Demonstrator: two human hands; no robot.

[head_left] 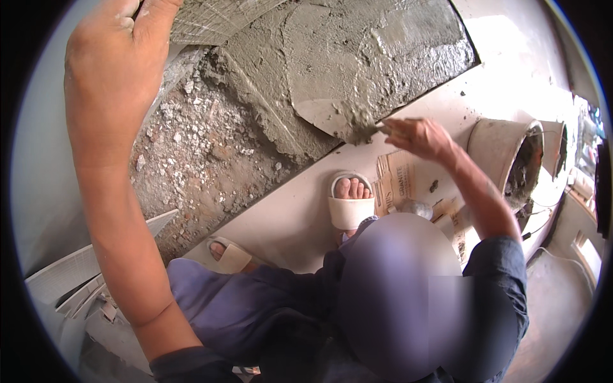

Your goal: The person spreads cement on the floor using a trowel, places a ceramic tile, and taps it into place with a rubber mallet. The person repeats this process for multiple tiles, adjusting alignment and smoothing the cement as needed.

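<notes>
My left hand [112, 60] is raised to the upper left, fingers closed over the lower edge of a large tile [214, 19] whose ribbed, gridded back faces me; the grip is shut on that edge, with the thumb pressed against it. Below and just right of that hand lies the rough floor bed [204, 147], a broken patch of rubble, brown dirt and pale chips, running down toward my left sandal [231, 256], which stands at the border where the rubble meets the smooth pale floor [287, 223]. At the lower left, stacked pale tiles [70, 281] lean together beside my forearm. Further right the bed is covered in wet grey mortar [357, 51], spread thick and marked with smoothed strokes. A trowel [332, 118] rests its pointed blade on that mortar, a lump of mortar heaped near its heel. My right hand [415, 135] has its grip closed around the trowel's handle, which is hidden inside the fist. Below it my right sandal [350, 203] sits on the smooth floor, just beside flattened cardboard [399, 179]. Right of the hand, a bucket [504, 156] lies tipped on its side, dark mortar showing in its mouth.
</notes>
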